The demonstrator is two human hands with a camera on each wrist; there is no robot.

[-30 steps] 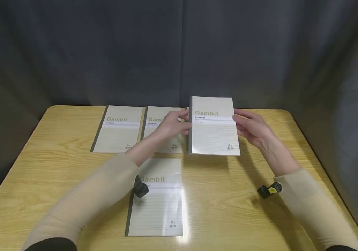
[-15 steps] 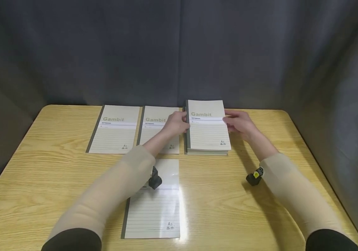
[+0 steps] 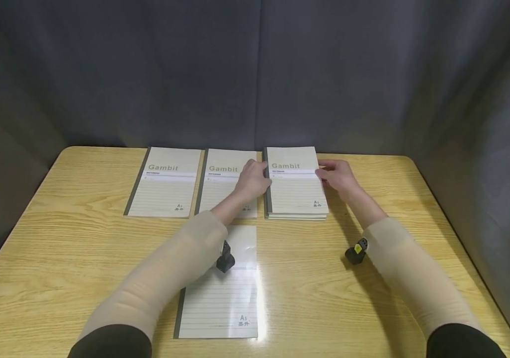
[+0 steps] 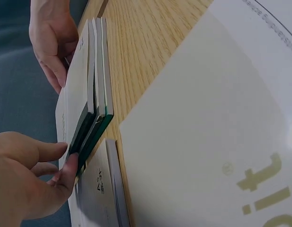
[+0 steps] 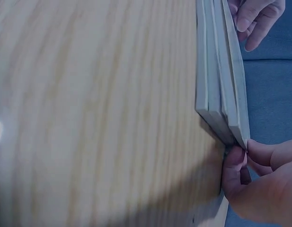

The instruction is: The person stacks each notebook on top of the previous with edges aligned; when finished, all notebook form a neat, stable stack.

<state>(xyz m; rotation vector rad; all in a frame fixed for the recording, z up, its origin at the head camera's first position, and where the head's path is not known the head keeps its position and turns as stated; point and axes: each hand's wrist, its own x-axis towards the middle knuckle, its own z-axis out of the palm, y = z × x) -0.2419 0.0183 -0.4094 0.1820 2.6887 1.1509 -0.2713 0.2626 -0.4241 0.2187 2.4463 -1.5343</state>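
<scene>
A pale Gambit notebook (image 3: pixel 297 191) with a dark spine lies on top of a small stack of like notebooks (image 4: pixel 107 90) at the back of the table. My left hand (image 3: pixel 253 181) pinches its spine side between thumb and fingers. On the opposite edge, my right hand (image 3: pixel 339 176) pinches the same notebook. From the right wrist, the stack's page edges (image 5: pixel 214 71) fan slightly, the upper books tilted and not quite flush. My right hand's thumb and fingers (image 5: pixel 238 158) meet at the top book's edge. Undersides of the fingers are partly hidden.
Left of the stack lie two more notebooks, one at far left (image 3: pixel 161 194) and one (image 3: pixel 210 191) partly behind my left hand. Nearer, another notebook (image 3: pixel 219 313) lies below my left forearm. A dark curtain (image 3: pixel 255 74) hangs behind the wooden table (image 3: pixel 317 298).
Both hands have lowered the notebook from above the table onto the stack and shifted it slightly left. In the last half second it has settled a little lower, with both hands still holding it.
</scene>
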